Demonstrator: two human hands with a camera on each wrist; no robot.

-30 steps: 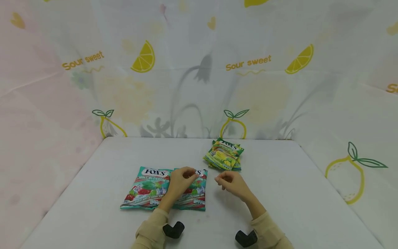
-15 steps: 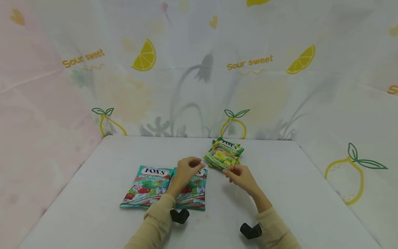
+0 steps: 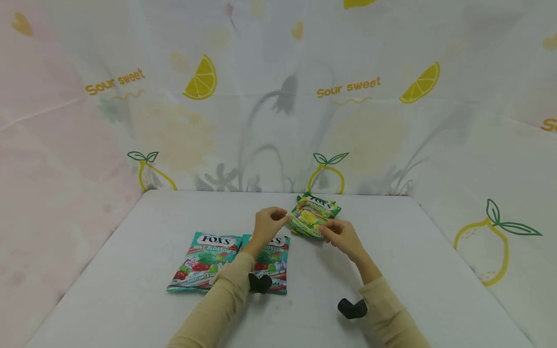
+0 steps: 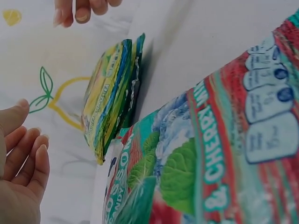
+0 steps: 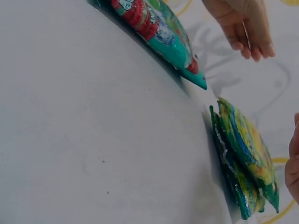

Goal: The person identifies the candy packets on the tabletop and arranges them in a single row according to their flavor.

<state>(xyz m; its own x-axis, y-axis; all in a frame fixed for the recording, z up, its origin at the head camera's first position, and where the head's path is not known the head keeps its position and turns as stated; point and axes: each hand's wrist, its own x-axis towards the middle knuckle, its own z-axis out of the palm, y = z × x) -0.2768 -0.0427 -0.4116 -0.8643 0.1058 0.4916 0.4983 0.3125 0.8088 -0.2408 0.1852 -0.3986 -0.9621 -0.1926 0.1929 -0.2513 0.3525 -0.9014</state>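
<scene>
Two green-and-yellow Fox's candy bags lie stacked at the back of the table, the upper bag (image 3: pixel 311 215) partly covering the lower bag (image 5: pixel 233 182). My left hand (image 3: pixel 269 226) hovers by the stack's left side, thumb and loosely bent fingers apart and holding nothing in the left wrist view. By the front right corner is my right hand (image 3: pixel 345 238), its fingers bent; the right wrist view shows a gap between it and the bags. Under my left forearm lies a teal Fox's Mint Blossom bag (image 3: pixel 271 263), partly hidden, beside a matching left bag (image 3: pixel 206 261).
A white table (image 3: pixel 391 270) carries the bags. Behind it hangs a printed cloth (image 3: pixel 243 125) with lemons and lettering. Black camera mounts (image 3: pixel 260 284) sit at both wrists, over beige sleeves (image 3: pixel 217 304).
Both hands have moved forward, away from the body, and slightly right toward the green-and-yellow bags. The teal bags and the stack stay where they were.
</scene>
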